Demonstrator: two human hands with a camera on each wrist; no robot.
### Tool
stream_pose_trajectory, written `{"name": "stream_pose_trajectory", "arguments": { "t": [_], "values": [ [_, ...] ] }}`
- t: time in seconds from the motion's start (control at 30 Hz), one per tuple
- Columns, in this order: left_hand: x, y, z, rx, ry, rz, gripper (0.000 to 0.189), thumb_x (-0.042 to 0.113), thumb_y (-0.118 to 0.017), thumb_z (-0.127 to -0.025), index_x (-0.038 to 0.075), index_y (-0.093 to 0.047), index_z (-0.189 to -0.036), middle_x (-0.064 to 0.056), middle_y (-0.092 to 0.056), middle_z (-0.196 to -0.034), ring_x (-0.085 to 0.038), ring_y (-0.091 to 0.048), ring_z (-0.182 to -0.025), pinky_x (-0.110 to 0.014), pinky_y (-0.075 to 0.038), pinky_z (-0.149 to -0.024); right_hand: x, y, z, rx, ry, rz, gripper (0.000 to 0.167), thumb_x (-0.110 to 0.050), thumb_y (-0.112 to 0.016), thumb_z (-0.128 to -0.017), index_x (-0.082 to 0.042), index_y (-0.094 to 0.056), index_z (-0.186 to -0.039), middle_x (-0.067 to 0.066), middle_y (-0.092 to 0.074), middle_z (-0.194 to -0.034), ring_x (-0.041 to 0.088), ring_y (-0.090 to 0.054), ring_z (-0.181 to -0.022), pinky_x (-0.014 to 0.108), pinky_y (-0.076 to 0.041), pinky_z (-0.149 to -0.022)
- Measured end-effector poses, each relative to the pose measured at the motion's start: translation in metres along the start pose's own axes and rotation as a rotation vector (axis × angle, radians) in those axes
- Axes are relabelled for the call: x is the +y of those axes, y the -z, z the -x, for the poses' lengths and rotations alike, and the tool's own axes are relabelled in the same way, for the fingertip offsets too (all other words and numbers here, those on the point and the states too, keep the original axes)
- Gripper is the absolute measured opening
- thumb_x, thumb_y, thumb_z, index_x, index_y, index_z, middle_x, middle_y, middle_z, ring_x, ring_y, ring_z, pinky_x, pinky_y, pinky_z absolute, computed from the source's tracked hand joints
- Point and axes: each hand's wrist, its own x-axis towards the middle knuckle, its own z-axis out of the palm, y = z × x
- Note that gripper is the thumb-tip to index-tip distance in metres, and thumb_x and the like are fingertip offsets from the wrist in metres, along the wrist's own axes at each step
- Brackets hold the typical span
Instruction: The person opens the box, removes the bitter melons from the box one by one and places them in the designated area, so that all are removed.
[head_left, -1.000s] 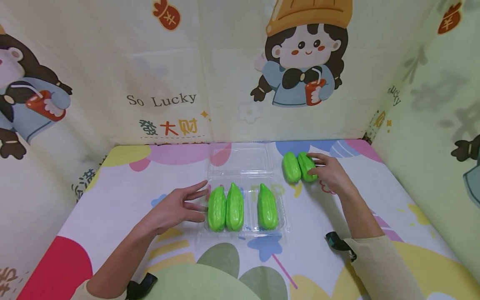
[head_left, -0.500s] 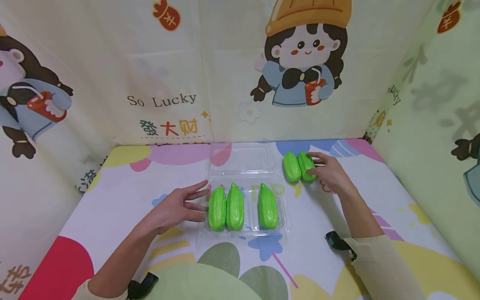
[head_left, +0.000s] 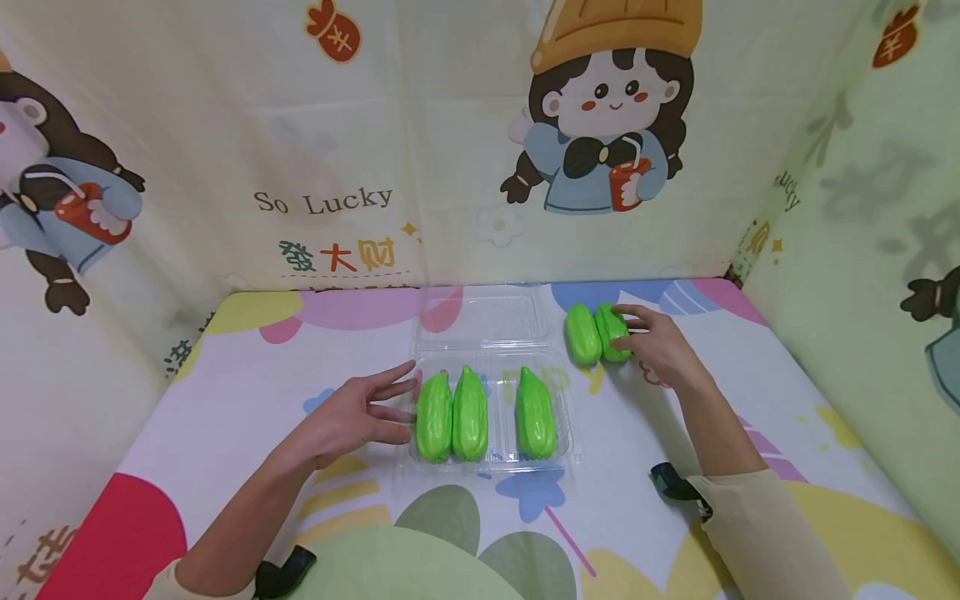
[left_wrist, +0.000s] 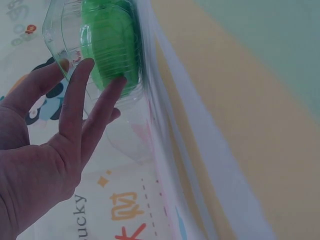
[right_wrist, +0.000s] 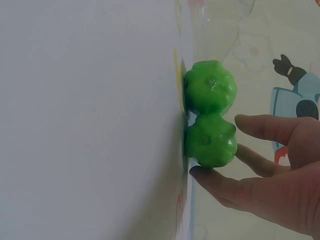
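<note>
Two green ridged toy gourds (head_left: 612, 333) (head_left: 583, 335) lie side by side on the table at the back right. My right hand (head_left: 663, 342) is at the right one, its fingers extended along its side; in the right wrist view the fingertips (right_wrist: 245, 124) stand close around it, and contact is hard to tell. Three similar gourds (head_left: 470, 415) lie in a clear plastic box (head_left: 501, 446), two at left and one at right, with a gap between them. My left hand (head_left: 348, 417) has its fingers spread, the fingertips (left_wrist: 120, 82) at the box's left wall.
The box's clear lid (head_left: 480, 321) lies folded back behind it, toward the back wall. A patterned cloth covers the table (head_left: 247, 417). Printed curtains (head_left: 457, 150) rise behind and at both sides. A black strap (head_left: 675, 483) sits at the right wrist.
My right fingertips have shifted very slightly left at the gourd. The left hand, the box and the gourds in it look unmoved.
</note>
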Motion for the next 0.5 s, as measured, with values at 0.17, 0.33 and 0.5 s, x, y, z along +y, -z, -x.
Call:
{"name": "stream_pose_trajectory", "arguments": {
  "t": [0.17,0.33,0.5],
  "values": [
    [0.0006,-0.0002,-0.0005,0.001,-0.002,-0.006,0.094,0.003,-0.079,-0.088,0.017,-0.027,-0.166,-0.017,-0.038,-0.166,-0.032,-0.071,-0.119,-0.037,-0.061,-0.089,-0.0008,0.0012,0.0015,-0.004,0.000,-0.022,0.070,-0.016,-0.070,-0.097,-0.011,-0.041,-0.161,0.031,-0.037,-0.162,0.048,-0.037,-0.150,0.056,-0.044,-0.113],
    [0.0007,-0.0002,-0.0001,0.001,-0.001,-0.004,0.094,0.003,-0.078,-0.089,0.017,-0.027,-0.166,-0.017,-0.038,-0.166,-0.032,-0.071,-0.119,-0.037,-0.060,-0.090,-0.0018,0.0026,0.0030,0.011,0.005,-0.021,0.073,-0.016,-0.071,-0.096,-0.011,-0.039,-0.161,0.030,-0.036,-0.163,0.047,-0.035,-0.152,0.057,-0.043,-0.113],
    [0.0006,0.0000,0.0013,0.001,-0.004,-0.007,0.095,0.004,-0.079,-0.088,0.017,-0.028,-0.166,-0.017,-0.038,-0.166,-0.033,-0.070,-0.121,-0.037,-0.060,-0.090,-0.0048,0.0037,0.0054,0.039,0.020,-0.032,0.073,-0.015,-0.070,-0.097,-0.009,-0.037,-0.162,0.032,-0.032,-0.164,0.048,-0.033,-0.152,0.059,-0.042,-0.115]
  ]
}}
